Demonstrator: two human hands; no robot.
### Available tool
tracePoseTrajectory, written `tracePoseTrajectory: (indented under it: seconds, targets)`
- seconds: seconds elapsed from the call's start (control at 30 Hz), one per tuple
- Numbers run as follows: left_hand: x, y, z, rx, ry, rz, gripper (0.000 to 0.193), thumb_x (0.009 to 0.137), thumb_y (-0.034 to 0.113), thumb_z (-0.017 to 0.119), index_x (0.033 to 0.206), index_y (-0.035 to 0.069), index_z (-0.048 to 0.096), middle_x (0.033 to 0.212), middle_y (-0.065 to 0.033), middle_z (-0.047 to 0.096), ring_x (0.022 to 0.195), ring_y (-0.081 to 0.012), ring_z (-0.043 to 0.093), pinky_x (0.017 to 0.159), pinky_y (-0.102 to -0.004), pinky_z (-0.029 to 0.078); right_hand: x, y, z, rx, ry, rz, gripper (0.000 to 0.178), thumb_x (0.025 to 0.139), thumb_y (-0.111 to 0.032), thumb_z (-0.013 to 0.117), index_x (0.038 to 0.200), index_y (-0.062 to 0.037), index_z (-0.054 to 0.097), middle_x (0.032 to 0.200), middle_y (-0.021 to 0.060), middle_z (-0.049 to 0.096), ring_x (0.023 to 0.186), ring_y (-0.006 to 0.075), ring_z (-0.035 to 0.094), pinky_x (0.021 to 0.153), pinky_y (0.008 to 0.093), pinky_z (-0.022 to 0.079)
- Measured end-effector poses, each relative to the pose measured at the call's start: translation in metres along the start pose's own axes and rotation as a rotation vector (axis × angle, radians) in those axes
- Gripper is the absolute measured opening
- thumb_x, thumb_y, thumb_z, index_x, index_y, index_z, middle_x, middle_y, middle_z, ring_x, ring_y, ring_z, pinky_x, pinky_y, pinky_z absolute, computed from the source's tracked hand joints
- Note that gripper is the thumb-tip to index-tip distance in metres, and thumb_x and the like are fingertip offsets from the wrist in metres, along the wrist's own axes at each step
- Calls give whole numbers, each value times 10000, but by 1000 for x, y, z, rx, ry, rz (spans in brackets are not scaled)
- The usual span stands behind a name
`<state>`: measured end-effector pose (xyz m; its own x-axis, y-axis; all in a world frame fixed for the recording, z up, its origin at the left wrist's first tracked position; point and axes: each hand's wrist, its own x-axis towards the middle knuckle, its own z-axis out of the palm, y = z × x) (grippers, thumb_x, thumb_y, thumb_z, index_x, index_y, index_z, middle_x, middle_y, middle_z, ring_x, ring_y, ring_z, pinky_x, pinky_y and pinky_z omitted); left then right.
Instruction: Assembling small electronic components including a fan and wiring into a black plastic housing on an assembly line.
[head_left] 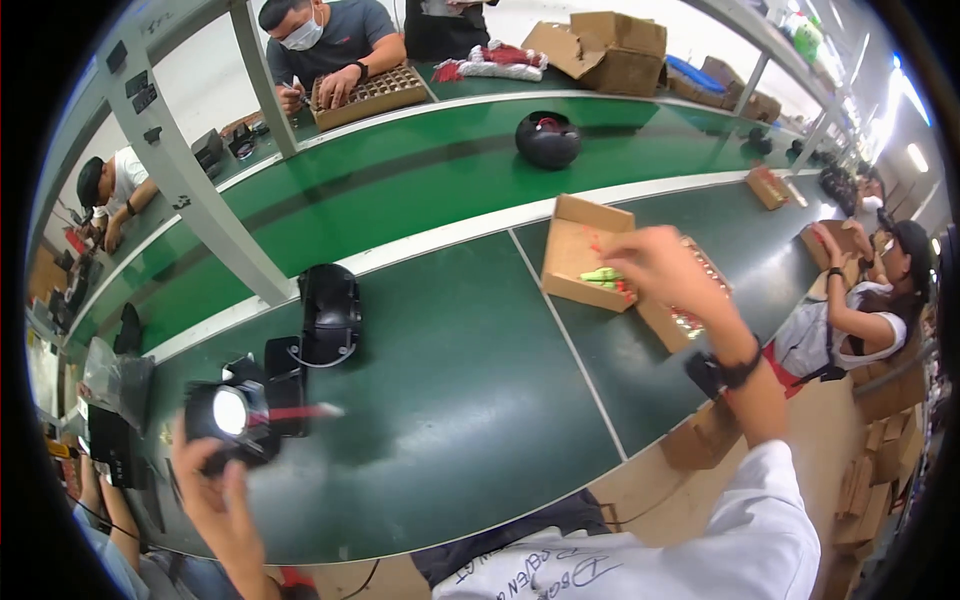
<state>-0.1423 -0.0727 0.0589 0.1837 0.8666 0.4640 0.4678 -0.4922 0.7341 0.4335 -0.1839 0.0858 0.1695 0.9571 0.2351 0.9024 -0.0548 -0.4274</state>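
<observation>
My left hand (215,492) grips a black rounded housing (262,440) with a bright white round spot on its face. From its side sticks a red wire lead (295,411) with a pale end, blurred. My right hand (665,265) is over an open cardboard box (572,245), its fingers bent and drawn together; what they hold, if anything, cannot be made out. Small green and red parts (603,278) lie inside that box. Close by, partly under my right forearm, stands a second box (660,322) with small shiny parts.
A glossy black case (331,315) and flat black pieces (286,385) lie on the dark green bench (470,400). Beyond runs a green conveyor belt (420,190) carrying a black ball-shaped housing (548,140). A metal post (190,190) rises at left. Co-workers sit opposite and on both sides.
</observation>
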Motion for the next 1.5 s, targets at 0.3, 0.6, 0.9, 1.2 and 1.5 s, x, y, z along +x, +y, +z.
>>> tracePoseTrajectory:
  seconds: [0.3, 0.6, 0.9, 1.2, 1.5]
  targets:
    - [-76, 59, 125, -366, -285, 6, 290, 867, 24, 784, 1146, 77, 722, 1572, -261, 430, 869, -276, 717, 722, -342, 588, 55, 26, 51, -482, -446, 39, 227, 820, -113, 739, 1037, -112, 806, 1022, 182, 776, 1003, 374, 744, 887, 482, 586]
    - [-89, 53, 159, -231, -257, 53, 284, 884, 12, 785, 1155, 73, 728, 1587, -280, 410, 789, -214, 695, 628, -296, 584, 30, -34, 18, 121, 395, -91, 200, 979, 37, 630, 1174, 3, 603, 1034, 112, 665, 901, 164, 724, 801, 311, 578]
    - [-93, 54, 166, -215, -275, 125, 702, 890, -4, 779, 1525, 45, 484, 1585, -261, 388, 963, -219, 654, 688, -279, 584, 22, -47, 19, 782, 605, -39, 207, 1035, 29, 579, 1234, 49, 634, 1462, 170, 537, 1155, 297, 716, 979, 375, 636]
    - [-79, 56, 168, -188, -286, 21, 904, 835, 84, 863, 1593, 2, 377, 1534, -239, 421, 1078, -264, 613, 807, -332, 551, -56, -116, 82, 974, 287, -51, 326, 971, 45, 666, 1290, 71, 604, 1373, 215, 615, 1076, 288, 747, 923, 361, 636]
    - [-82, 61, 170, -288, -331, -14, 927, 880, 111, 844, 1594, -30, 271, 1573, -282, 369, 1406, -438, 486, 1119, -475, 468, -89, -175, 136, 924, 132, -128, 348, 929, 18, 770, 1259, 21, 661, 1163, 177, 766, 977, 204, 773, 822, 301, 620]
